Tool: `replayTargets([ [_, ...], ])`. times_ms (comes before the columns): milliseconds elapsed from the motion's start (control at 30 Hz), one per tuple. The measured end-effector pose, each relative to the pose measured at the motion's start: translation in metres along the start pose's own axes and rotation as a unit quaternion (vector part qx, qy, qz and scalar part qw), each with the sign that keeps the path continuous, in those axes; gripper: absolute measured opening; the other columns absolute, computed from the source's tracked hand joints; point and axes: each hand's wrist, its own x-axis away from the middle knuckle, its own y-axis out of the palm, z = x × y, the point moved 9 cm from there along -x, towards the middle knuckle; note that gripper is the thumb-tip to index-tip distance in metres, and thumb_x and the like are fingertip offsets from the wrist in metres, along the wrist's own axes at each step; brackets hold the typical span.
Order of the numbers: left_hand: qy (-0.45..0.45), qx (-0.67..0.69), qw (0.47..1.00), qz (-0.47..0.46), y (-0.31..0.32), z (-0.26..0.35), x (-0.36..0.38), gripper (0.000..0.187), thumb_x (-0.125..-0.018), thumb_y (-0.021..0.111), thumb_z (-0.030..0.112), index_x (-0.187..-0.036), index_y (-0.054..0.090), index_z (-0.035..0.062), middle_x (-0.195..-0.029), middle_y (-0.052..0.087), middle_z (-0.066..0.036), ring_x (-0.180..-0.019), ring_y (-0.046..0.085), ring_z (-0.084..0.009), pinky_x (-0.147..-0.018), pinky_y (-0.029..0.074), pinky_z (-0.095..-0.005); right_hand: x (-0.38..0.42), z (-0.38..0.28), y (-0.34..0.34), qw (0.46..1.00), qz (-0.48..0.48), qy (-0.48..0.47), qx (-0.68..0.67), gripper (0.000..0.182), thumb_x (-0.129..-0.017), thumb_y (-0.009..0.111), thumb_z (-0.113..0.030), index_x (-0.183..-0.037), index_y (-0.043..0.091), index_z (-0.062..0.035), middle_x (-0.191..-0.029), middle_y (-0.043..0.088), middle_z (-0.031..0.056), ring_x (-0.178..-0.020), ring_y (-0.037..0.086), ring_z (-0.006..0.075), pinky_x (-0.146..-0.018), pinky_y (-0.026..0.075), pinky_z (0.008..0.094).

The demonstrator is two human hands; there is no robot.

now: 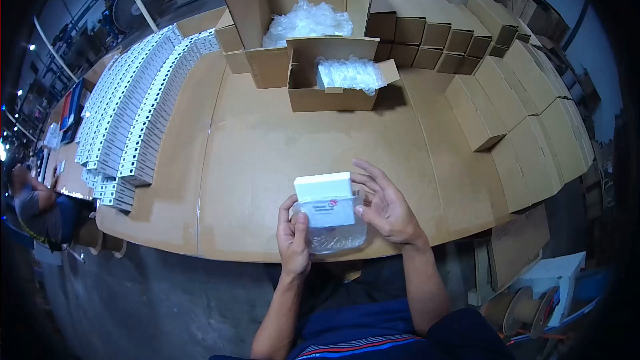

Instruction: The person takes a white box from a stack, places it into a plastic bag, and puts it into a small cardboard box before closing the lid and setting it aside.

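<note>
A small white box (pixel 323 188) with a printed logo sits partly inside a clear bubble-wrap bag (pixel 339 240), its upper end sticking out of the opening. My left hand (pixel 293 237) is closed round the left side of the bag, thumb in front. At the right edge of the bag, my right hand (pixel 390 210) has its thumb against the plastic and some fingers behind it, with the index finger stretched upward. Both hands are just above the near edge of the cardboard-covered table (pixel 267 160).
An open carton (pixel 320 100) holding a bubble-wrapped bundle (pixel 350 73) stands ahead, before a larger carton (pixel 270 70) of bubble-wrap bags (pixel 310 23). Stacked white boxes (pixel 143 107) line the left; brown cartons (pixel 527 140) line the right. Another person (pixel 43 203) sits at far left.
</note>
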Motion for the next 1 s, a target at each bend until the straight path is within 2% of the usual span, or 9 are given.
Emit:
replayTargets([
  [67, 0.008, 0.03, 1.0, 0.006, 0.001, 0.002, -0.001, 0.04, -0.109, 0.055, 0.019, -0.143, 0.036, 0.0069, -0.111, 0.069, -0.007, -0.102, 0.059, -0.0075, -0.094, 0.045, -0.0263, 0.003, 0.006, -0.009, 0.993, 0.089, -0.01, -0.071, 0.063, -0.098, 0.065, 0.003, -0.155, 0.037, 0.0006, -0.141, 0.056, 0.0178, -0.124, 0.06, 0.0213, -0.107, 0.049, 0.0327],
  [200, 0.044, 0.003, 0.999, 0.006, 0.0, 0.012, -0.003, 0.03, -0.11, 0.054, 0.02, -0.134, 0.04, 0.0084, -0.098, 0.066, -0.002, -0.089, 0.053, -0.0041, -0.083, 0.041, -0.0211, 0.015, 0.057, -0.011, 0.955, 0.125, 0.05, -0.265, 0.037, -0.102, 0.06, 0.001, -0.138, 0.054, 0.0071, -0.126, 0.067, 0.0137, -0.118, 0.065, 0.0199, -0.106, 0.052, 0.0344],
  [400, 0.042, 0.011, 0.999, 0.003, -0.003, 0.011, -0.003, 0.015, -0.11, 0.054, 0.016, -0.12, 0.046, 0.0083, -0.088, 0.061, 0.002, -0.082, 0.049, -0.0015, -0.077, 0.039, -0.0202, 0.02, 0.074, -0.006, 0.917, 0.137, 0.058, -0.369, 0.019, -0.105, 0.06, -0.008, -0.118, 0.067, 0.0026, -0.113, 0.071, 0.0084, -0.106, 0.067, 0.0163, -0.096, 0.054, 0.0298],
  [567, 0.09, -0.028, 0.996, -0.007, -0.014, 0.011, -0.003, 0.01, -0.108, 0.056, 0.009, -0.114, 0.049, 0.0066, -0.109, 0.071, -0.014, -0.074, 0.048, -0.001, -0.068, 0.038, -0.0184, 0.025, 0.07, -0.005, 0.917, 0.132, 0.046, -0.373, 0.016, -0.105, 0.061, -0.009, -0.116, 0.067, 0.0009, -0.116, 0.072, 0.0091, -0.103, 0.067, 0.0149, -0.094, 0.054, 0.0292],
  [700, 0.131, -0.053, 0.989, -0.043, -0.009, 0.022, 0.001, 0.008, -0.106, 0.058, 0.007, -0.11, 0.052, 0.0069, -0.131, 0.067, -0.028, -0.066, 0.046, -0.0001, -0.062, 0.037, -0.0146, 0.024, 0.044, -0.002, 0.946, 0.167, -0.001, -0.28, 0.016, -0.105, 0.06, -0.01, -0.114, 0.067, 0.0014, -0.117, 0.072, 0.0117, -0.102, 0.068, 0.0157, -0.095, 0.054, 0.0296],
  [800, 0.121, -0.013, 0.992, -0.036, -0.008, 0.018, 0.002, 0.011, -0.105, 0.06, 0.009, -0.111, 0.051, 0.0067, -0.132, 0.063, -0.024, -0.094, 0.059, -0.0151, -0.078, 0.05, -0.0257, 0.025, 0.038, -0.002, 0.967, 0.146, -0.032, -0.208, 0.015, -0.106, 0.06, -0.01, -0.112, 0.066, 0.0019, -0.121, 0.071, 0.0166, -0.11, 0.067, 0.0185, -0.101, 0.052, 0.0323],
  [867, 0.107, 0.024, 0.994, -0.014, -0.01, 0.014, 0.003, 0.012, -0.105, 0.06, 0.009, -0.112, 0.05, 0.0071, -0.13, 0.064, -0.023, -0.099, 0.065, -0.017, -0.078, 0.053, -0.0264, 0.023, 0.03, 0.0, 0.974, 0.152, -0.052, -0.16, 0.017, -0.106, 0.06, -0.011, -0.115, 0.065, 0.0019, -0.124, 0.07, 0.0179, -0.113, 0.066, 0.0188, -0.102, 0.051, 0.0329],
  [933, 0.117, 0.042, 0.992, 0.029, -0.005, 0.018, 0.004, 0.009, -0.106, 0.06, 0.01, -0.11, 0.051, 0.0085, -0.125, 0.069, -0.023, -0.075, 0.059, -0.005, -0.057, 0.043, -0.0173, 0.021, 0.026, 0.001, 0.975, 0.16, -0.06, -0.139, 0.022, -0.106, 0.061, -0.013, -0.121, 0.062, 0.0018, -0.13, 0.067, 0.0189, -0.115, 0.065, 0.0188, -0.104, 0.05, 0.0332],
  [1000, 0.111, 0.061, 0.989, 0.073, -0.002, 0.022, 0.003, 0.012, -0.106, 0.06, 0.01, -0.111, 0.05, 0.0085, -0.125, 0.068, -0.023, -0.087, 0.065, -0.011, -0.062, 0.049, -0.0181, 0.018, 0.014, 0.01, 0.955, 0.16, -0.061, -0.242, 0.03, -0.103, 0.065, -0.01, -0.129, 0.058, 0.0014, -0.133, 0.065, 0.0176, -0.117, 0.064, 0.0191, -0.104, 0.049, 0.0332],
])
